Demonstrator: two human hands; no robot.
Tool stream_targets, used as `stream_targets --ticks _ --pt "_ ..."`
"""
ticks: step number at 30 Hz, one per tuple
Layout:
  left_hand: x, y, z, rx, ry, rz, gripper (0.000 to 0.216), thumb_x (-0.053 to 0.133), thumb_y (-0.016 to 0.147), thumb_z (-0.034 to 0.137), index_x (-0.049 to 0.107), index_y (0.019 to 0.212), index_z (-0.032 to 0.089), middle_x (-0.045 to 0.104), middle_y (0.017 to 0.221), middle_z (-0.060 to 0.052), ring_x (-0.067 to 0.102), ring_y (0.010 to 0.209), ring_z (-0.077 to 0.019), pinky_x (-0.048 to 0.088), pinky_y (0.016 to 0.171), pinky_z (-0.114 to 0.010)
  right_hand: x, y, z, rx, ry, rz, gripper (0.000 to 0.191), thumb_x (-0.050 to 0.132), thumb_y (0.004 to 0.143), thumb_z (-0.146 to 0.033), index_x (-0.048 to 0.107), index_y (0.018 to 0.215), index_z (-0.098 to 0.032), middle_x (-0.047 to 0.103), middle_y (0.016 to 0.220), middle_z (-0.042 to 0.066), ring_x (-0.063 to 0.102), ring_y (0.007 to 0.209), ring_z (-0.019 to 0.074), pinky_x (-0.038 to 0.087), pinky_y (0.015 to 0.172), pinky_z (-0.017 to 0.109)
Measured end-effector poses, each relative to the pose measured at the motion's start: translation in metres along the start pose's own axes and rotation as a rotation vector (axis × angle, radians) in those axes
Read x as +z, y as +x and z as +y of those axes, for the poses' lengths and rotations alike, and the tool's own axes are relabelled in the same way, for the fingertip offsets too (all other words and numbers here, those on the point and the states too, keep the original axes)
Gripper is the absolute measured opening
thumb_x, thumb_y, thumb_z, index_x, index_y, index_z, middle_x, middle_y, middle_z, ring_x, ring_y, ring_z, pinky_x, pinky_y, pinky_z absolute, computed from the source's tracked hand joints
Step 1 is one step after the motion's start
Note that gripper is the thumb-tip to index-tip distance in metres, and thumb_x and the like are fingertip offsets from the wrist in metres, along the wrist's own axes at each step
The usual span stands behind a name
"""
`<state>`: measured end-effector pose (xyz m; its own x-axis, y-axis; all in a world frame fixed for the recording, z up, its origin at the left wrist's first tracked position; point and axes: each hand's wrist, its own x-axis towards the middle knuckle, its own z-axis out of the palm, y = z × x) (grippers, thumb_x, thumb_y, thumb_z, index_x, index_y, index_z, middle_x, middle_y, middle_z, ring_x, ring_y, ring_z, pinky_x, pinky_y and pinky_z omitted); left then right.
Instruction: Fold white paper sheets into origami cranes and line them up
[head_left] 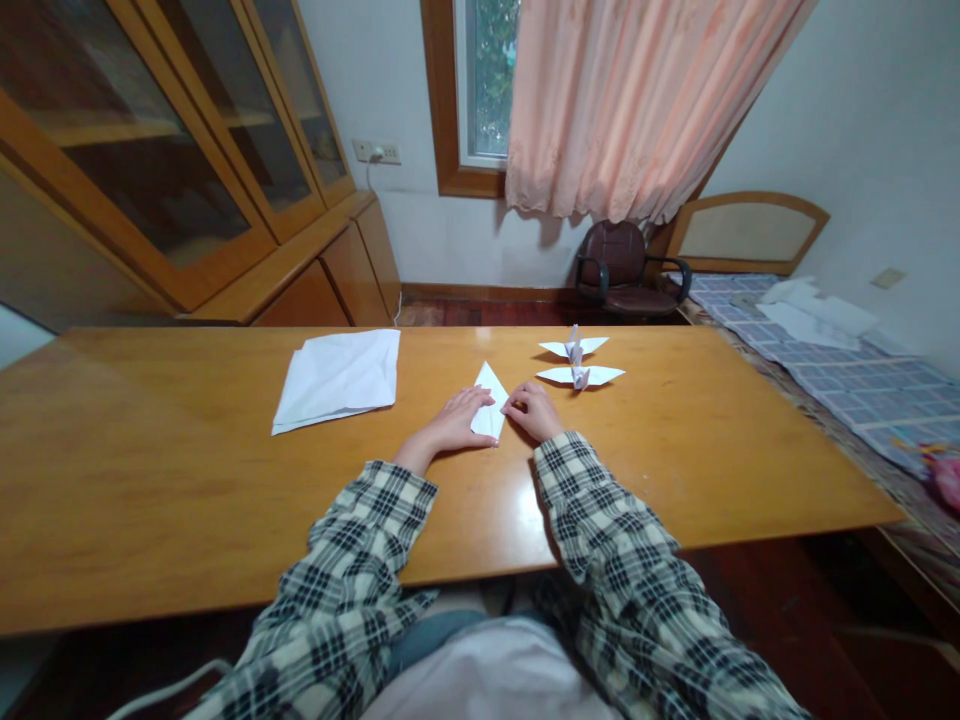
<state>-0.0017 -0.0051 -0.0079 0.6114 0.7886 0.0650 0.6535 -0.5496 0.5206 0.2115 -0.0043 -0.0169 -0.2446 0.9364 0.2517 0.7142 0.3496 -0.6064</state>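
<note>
Plaid sleeves (341, 560); paper (490, 417) under left fingers (477, 396), against right fingers (519, 396).

Surface (675, 450) open right of right hand (534, 410), also bare strip between the sleeves; two paper cranes (598, 376) in the way just beyond right hand; white sheets (341, 380) block far left, narrow passable gap between them and left hand (456, 418); folded paper (489, 418) fills most of the space between hands

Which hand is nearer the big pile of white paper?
The left hand: it lies to the right of the pile, on the small folded paper; the right hand is farther right, at that paper's right edge.
</note>
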Motion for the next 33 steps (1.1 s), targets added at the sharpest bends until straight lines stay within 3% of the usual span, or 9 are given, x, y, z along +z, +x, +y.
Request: stream_targets --ticks 14,33 --pt "-0.0015 -0.0002 0.0029 -0.008 -0.006 -0.021 0.083 0.078 0.062 0.054 0.048 0.131 0.020 0.038 0.149 -0.016 0.028 0.143 -0.0310 0.019 0.118 -0.049 -0.0001 -0.0008 -0.0033 0.140 -0.123 0.099 0.014 0.066 0.084 -0.032 0.070 0.078 -0.021 0.062 0.090 0.006 0.051 0.094 0.0224 0.036 0.085 0.035" --pt "0.0001 -0.0024 0.0026 0.014 -0.038 0.009 0.080 0.079 0.061 0.052 0.048 0.129 0.022 0.040 0.148 -0.014 0.029 0.143 -0.0294 0.019 0.118 -0.047 0.0020 0.0044 -0.0011 0.164 -0.144 0.114 0.017 0.063 0.086 -0.033 0.070 0.078 -0.020 0.061 0.082 0.006 0.054 0.083 0.0202 0.039 0.076 0.032"
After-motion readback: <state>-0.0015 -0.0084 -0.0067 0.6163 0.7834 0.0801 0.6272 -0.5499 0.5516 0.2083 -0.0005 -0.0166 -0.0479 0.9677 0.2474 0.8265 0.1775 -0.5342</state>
